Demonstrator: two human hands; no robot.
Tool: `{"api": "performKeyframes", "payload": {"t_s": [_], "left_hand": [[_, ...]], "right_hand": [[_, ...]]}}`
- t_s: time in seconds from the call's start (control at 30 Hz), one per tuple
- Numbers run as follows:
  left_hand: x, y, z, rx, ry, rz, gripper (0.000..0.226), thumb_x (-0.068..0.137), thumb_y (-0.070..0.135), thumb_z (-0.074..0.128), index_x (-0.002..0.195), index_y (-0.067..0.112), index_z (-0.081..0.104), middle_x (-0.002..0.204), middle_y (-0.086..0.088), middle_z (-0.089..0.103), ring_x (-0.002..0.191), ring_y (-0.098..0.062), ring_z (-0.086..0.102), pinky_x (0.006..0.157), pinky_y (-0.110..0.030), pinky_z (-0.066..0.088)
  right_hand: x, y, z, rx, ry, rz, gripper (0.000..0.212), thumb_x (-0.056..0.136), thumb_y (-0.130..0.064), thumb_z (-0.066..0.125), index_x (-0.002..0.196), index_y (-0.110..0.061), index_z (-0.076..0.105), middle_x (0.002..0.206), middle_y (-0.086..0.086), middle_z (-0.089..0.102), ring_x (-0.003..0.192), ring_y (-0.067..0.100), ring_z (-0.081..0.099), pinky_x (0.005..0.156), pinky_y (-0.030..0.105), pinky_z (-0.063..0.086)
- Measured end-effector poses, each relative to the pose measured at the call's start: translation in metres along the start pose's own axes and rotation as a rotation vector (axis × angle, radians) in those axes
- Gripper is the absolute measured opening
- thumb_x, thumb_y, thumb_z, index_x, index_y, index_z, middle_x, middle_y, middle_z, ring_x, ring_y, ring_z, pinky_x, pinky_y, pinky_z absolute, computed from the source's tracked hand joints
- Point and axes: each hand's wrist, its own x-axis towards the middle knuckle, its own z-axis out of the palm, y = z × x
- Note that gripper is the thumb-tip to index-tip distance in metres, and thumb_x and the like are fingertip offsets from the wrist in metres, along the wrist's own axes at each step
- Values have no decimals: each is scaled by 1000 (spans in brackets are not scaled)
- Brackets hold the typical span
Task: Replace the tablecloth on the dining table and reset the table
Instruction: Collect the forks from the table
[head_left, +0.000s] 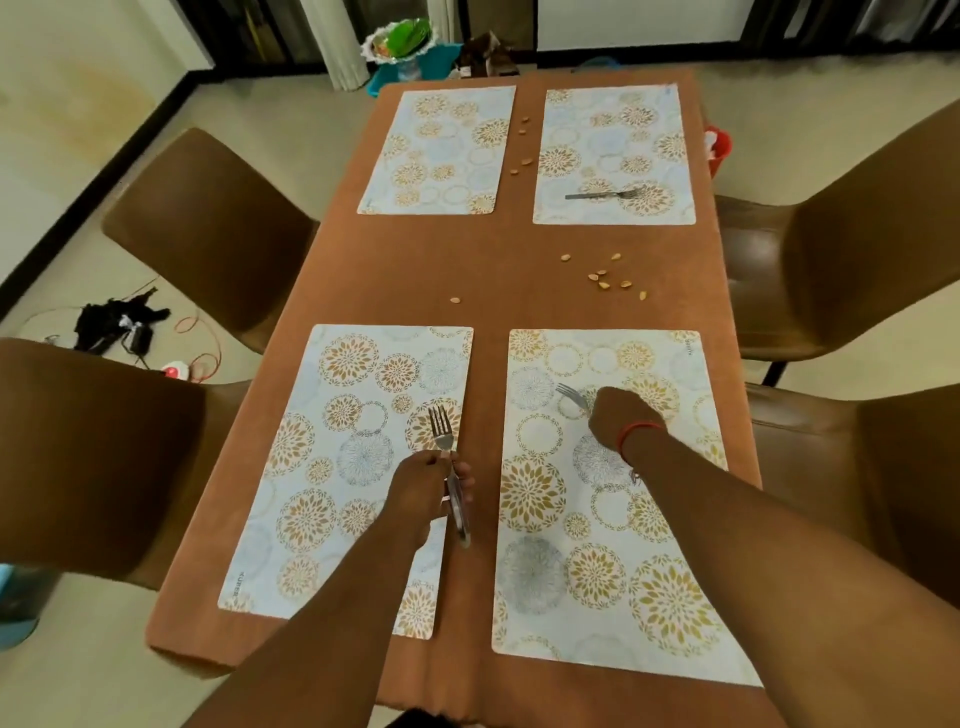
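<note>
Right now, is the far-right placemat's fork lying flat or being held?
Lying flat: the fork rests alone on the far-right placemat, no hand near.

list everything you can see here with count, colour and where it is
tablecloth: 1, orange-brown, covers the table
placemats: 4, pale blue with gold flower rings; far left, far right, near left, near right
forks: 3, silver; one lying on the far right placemat, one in the left hand, one under the right hand
crumbs or seeds: about fifteen, tan, scattered on the cloth in the middle and between the far mats
chairs: 4, brown; two on the left, two on the right
left hand: grips a fork over the near left placemat
right hand: grips a fork on the near right placemat, red band at the wrist
</note>
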Motion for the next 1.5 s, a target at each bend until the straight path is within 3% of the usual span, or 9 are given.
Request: {"api": "performKeyframes", "payload": {"t_s": [0.13, 0.27, 0.47, 0.73, 0.93, 1.07, 1.2, 1.33, 1.5], "left_hand": [[-9, 4, 7, 41, -91, 17, 29, 104, 6, 41, 83, -1, 61, 79, -17, 65, 69, -28, 63, 58, -36, 57], [-19, 6, 20, 118, -244, -1, 30, 104, 4, 39, 82, 4, 59, 77, -12, 62, 66, -24, 60, 61, -34, 52], [-59, -13, 41, 295, -415, 37, 21, 99, 10, 49, 99, 2, 68, 87, -17, 74, 79, -30, 73, 80, -47, 61], [-129, -76, 77, 408, -607, 69, 28, 96, 5, 40, 106, -2, 65, 92, -20, 70, 79, -35, 69, 63, -38, 59], [-190, -133, 139, 572, -727, 118, 22, 89, 13, 56, 103, 4, 70, 92, -14, 76, 88, -32, 73, 77, -49, 62], [-226, -177, 199, 675, -697, 170, 19, 94, 16, 51, 98, 8, 68, 94, -16, 74, 89, -30, 71, 78, -48, 61], [-275, -233, 278, 772, -753, 224, 21, 88, 19, 57, 96, 3, 67, 96, -25, 70, 84, -33, 68, 69, -43, 58], [-334, -297, 360, 840, -784, 223, 17, 95, 16, 51, 102, 6, 64, 92, -18, 68, 81, -27, 65, 83, -46, 57], [-395, -350, 453, 867, -860, 199, 25, 96, 10, 46, 102, 2, 69, 79, -11, 68, 63, -17, 65, 50, -24, 51]], "right_hand": [[-48, -25, 6, 268, -72, -18, 14, 98, -16, 53, 90, -7, 59, 81, 9, 60, 75, 23, 57, 68, 31, 45], [-107, -47, 11, 674, -160, 38, 20, 93, -6, 62, 74, -11, 60, 69, 7, 62, 58, 16, 61, 55, 28, 46], [-186, -57, 18, 834, 106, 148, 22, 88, -3, 65, 69, -14, 65, 66, 7, 63, 56, 19, 58, 47, 22, 43], [-278, -13, 52, 749, 382, 406, 20, 84, -14, 61, 67, -23, 66, 79, -2, 68, 79, 20, 64, 74, 33, 56], [-352, 59, 65, 743, 500, 538, 25, 87, -11, 48, 68, -27, 55, 76, -5, 63, 73, 17, 61, 68, 33, 52], [-393, 124, 68, 777, 533, 554, 29, 98, -17, 43, 73, -28, 52, 70, -9, 55, 63, 6, 51, 54, 21, 33], [-435, 223, 72, 714, 570, 581, 10, 90, -23, 49, 83, -29, 52, 89, 1, 66, 80, 25, 62, 69, 34, 52], [-485, 329, 69, 809, 640, 710, 6, 91, -23, 54, 85, -24, 54, 90, 2, 66, 82, 24, 64, 75, 39, 55], [-514, 451, 63, 894, 686, 813, 6, 87, -22, 52, 83, -26, 54, 92, 0, 63, 80, 21, 63, 76, 39, 57]]}}
